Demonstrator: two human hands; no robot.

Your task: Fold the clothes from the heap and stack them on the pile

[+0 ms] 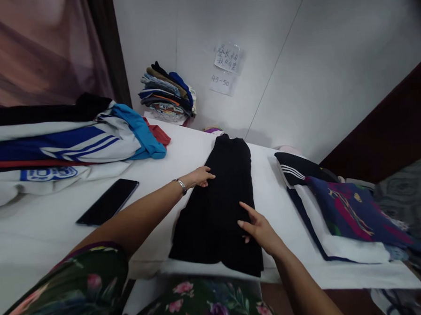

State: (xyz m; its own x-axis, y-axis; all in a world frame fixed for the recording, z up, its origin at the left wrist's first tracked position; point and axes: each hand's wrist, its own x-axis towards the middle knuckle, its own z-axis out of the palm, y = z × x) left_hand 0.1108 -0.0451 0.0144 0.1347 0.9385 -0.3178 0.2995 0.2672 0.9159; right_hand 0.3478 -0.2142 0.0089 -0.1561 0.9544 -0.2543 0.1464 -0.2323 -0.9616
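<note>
A black folded garment lies lengthwise on the white table in front of me, narrower at its far end and wider at the near edge. Its exact kind does not show. At its left edge rests my left hand, fingers stretched out over the cloth, a silver bracelet on the wrist. My right hand is over the lower right part of the garment, thumb and index finger spread apart. Neither hand grips the cloth.
A pile of clothes lies on the left, with a dark tablet or phone before it. Folded clothes are stacked at the back by the wall. More folded garments lie on the right of the white table. Handwritten paper signs hang above.
</note>
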